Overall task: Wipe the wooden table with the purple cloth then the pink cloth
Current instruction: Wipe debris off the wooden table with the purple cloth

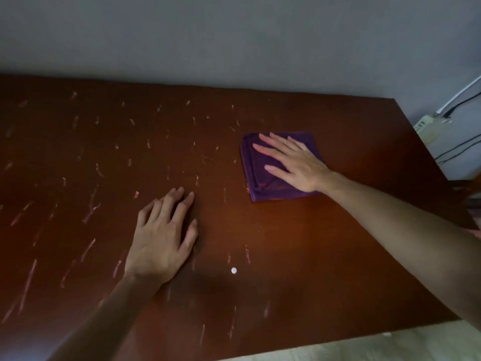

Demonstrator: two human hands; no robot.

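Reddish-brown wood makes up the desk (299,256), seen from above in dim light, with its far edge against a plain grey wall (234,35). Pale scratches and scuff marks (88,212) streak much of the surface, thickest over the left half and thinner toward the right.

A purple cloth (256,175), folded into a rough square, lies flat on the desk toward the far right corner, a little in from the right edge. The right hand (294,165) rests on top of it, palm down, fingers straight and spread, pointing toward the left. The hand covers the right part of the cloth, and the bare forearm runs back across the desk toward the near right corner.

The left hand (162,238) lies on the bare wood nearer the middle of the desk, well apart from the cloth. Its palm faces down, its fingers are loosely bent with the tips touching the surface, and it holds nothing. Its forearm reaches back to the near edge.

A small white round dot (233,270) sits on the wood between the two arms, close to the near edge and just right of the left wrist.

Beyond the right edge of the desk, a pale power strip (426,126) with black cables (458,149) sits by the wall. A strip of light floor (390,345) shows past the near right corner.
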